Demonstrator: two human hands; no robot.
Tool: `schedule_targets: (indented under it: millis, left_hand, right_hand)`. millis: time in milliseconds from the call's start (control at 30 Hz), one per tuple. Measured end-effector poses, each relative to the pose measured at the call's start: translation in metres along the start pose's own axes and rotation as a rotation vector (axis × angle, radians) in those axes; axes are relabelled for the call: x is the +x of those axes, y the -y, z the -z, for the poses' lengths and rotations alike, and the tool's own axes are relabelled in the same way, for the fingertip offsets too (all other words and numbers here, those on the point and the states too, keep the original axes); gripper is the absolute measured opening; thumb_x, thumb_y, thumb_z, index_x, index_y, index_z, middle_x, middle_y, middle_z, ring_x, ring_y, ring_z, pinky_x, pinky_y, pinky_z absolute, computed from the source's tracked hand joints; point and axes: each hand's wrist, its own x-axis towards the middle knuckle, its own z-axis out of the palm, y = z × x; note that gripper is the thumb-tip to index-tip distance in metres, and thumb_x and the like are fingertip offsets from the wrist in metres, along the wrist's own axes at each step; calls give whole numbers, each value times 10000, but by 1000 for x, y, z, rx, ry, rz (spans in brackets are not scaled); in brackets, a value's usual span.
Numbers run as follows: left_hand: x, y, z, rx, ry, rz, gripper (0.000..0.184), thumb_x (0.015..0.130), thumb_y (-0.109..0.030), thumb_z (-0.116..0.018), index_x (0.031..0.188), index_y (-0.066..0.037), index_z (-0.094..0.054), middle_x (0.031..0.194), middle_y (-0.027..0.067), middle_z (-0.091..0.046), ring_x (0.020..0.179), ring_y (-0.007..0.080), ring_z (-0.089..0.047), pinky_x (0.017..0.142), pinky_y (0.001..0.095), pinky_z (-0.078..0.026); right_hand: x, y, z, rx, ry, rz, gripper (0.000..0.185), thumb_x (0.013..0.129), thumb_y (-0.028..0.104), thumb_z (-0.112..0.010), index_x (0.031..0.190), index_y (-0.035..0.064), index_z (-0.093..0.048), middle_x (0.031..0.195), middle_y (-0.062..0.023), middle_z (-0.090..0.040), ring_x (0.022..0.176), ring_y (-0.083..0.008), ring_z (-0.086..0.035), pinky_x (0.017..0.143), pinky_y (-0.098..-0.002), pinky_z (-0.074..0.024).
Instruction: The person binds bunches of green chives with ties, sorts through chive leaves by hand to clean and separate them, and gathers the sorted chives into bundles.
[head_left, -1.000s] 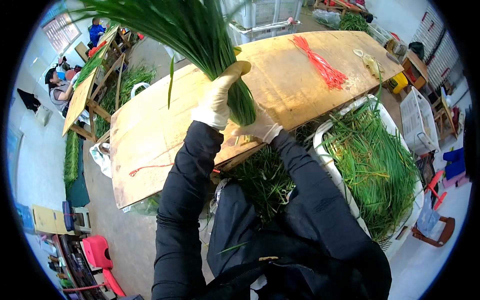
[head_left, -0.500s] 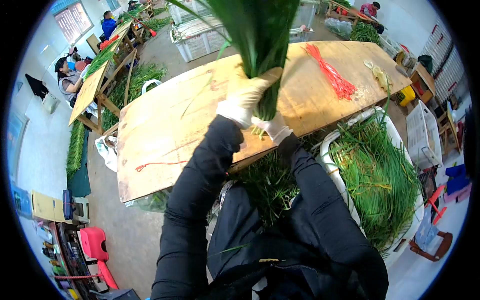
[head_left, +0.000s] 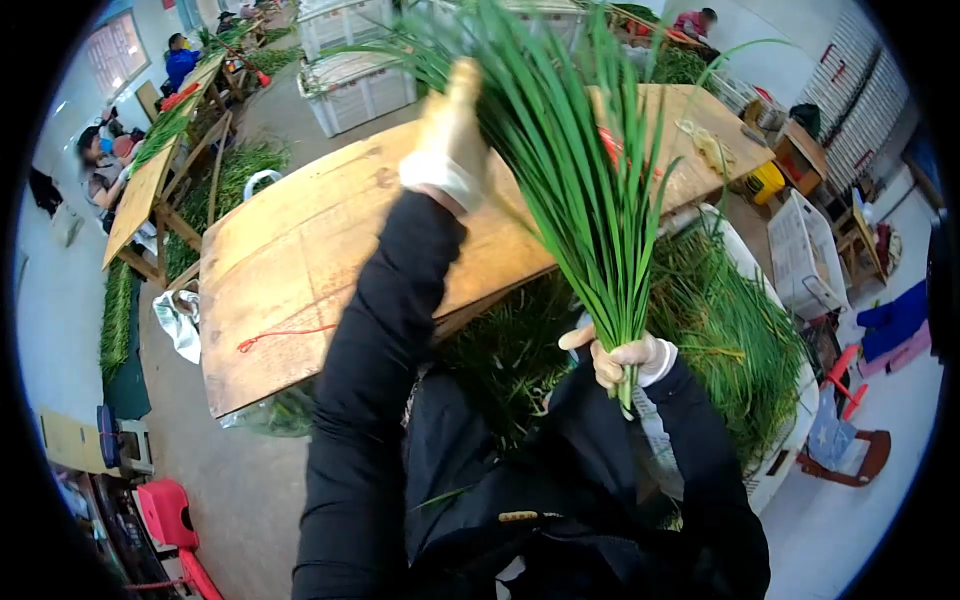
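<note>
My right hand [head_left: 632,362], in a pale glove, is closed around the pale lower ends of a bunch of green chives [head_left: 590,200]. The long flat leaves fan upward and to the left, over the table. Beside the upper leaves is my left hand [head_left: 450,135], also gloved and smeared by motion. Its thumb side points up, while its other fingers are hidden or blurred, so I cannot tell whether it touches the leaves.
A wooden table [head_left: 290,255] carries a red tie [head_left: 285,337] and a pair of gloves [head_left: 707,145]. A white basket [head_left: 757,265] full of loose greens stands at my right. White crates [head_left: 360,95] are beyond the table. People work at benches [head_left: 150,200] far left.
My right hand has pulled the bunch down toward me and to the right, off the tabletop. My left hand has left the lower stems and moved up and left. The leaves have spread out.
</note>
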Motion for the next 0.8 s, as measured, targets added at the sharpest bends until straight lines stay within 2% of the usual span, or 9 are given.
schedule_targets:
  millis: [67, 100, 133, 200, 300, 500, 600, 700, 800]
  left_hand:
    - [6, -21, 4, -153, -4, -60, 452, 860, -372, -469, 1110, 4, -463, 1039, 156, -561, 898, 215, -570, 785, 316, -490]
    - [26, -20, 18, -192, -19, -11, 401, 885, -328, -432, 1086, 16, -473, 1035, 158, -563, 921, 217, -561, 851, 340, -460]
    - [50, -17, 41, 145, 65, -18, 376, 911, -285, -375, 1105, 29, -447, 1069, 171, -545, 955, 242, -550, 885, 349, -435]
    - [46, -27, 56, -91, 48, 71, 318, 915, -243, -346, 1072, 5, -470, 1011, 161, -573, 864, 254, -578, 839, 335, -449]
    - [39, -29, 85, 115, 79, 44, 380, 937, -227, -247, 1113, 57, -430, 1142, 203, -500, 1005, 287, -527, 890, 358, -420]
    - [40, -16, 151, 227, -240, 130, 325, 922, -258, -327, 1138, -38, -432, 1095, 142, -559, 984, 223, -546, 796, 278, -439]
    - [36, -6, 155, 453, -539, 88, 383, 856, -278, -507, 1165, -86, -388, 1075, 96, -555, 920, 182, -555, 778, 261, -425]
    - [29, 7, 151, 364, -531, -112, 468, 797, -246, -607, 1152, -44, -378, 971, 81, -530, 806, 162, -540, 727, 277, -416]
    - [-46, -2, 87, 272, -399, -213, 402, 864, -372, -449, 1066, -25, -465, 977, 101, -565, 896, 180, -529, 837, 300, -400]
  right_hand:
    - [-24, 7, -11, 188, -32, -128, 586, 770, 218, -581, 1197, -118, -361, 488, -47, -465, 388, -123, -423, 399, -261, -389]
    - [-32, 6, -8, 224, -37, -143, 581, 776, 213, -574, 1206, -111, -355, 480, -44, -450, 378, -123, -399, 385, -260, -357]
    - [-40, 5, -7, 234, -50, -129, 577, 783, 212, -567, 1213, -105, -349, 470, -38, -429, 368, -115, -371, 375, -256, -325]
    - [-51, 2, 0, 296, -23, -111, 577, 787, 211, -565, 1218, -102, -343, 464, -33, -408, 362, -105, -349, 366, -251, -301]
    - [-61, 12, 2, 289, -59, -72, 589, 766, 194, -590, 1215, -99, -346, 478, -22, -418, 361, -92, -350, 358, -236, -286]
    - [-69, 63, 5, 299, -143, -27, 370, 761, 131, -573, 1098, 9, -481, 529, 10, -487, 427, -77, -446, 414, -226, -384]
    - [-42, 102, -8, 147, -116, 103, 356, 820, 211, -514, 1126, 38, -457, 543, 21, -469, 435, -66, -426, 416, -215, -370]
    - [3, 135, -22, 187, -175, 169, 502, 813, 214, -519, 1174, -104, -374, 561, 41, -417, 468, -34, -381, 459, -178, -364]
    - [54, 142, -20, 157, -98, 154, 542, 797, 205, -553, 1196, -104, -355, 613, 64, -425, 505, -10, -390, 468, -169, -381]
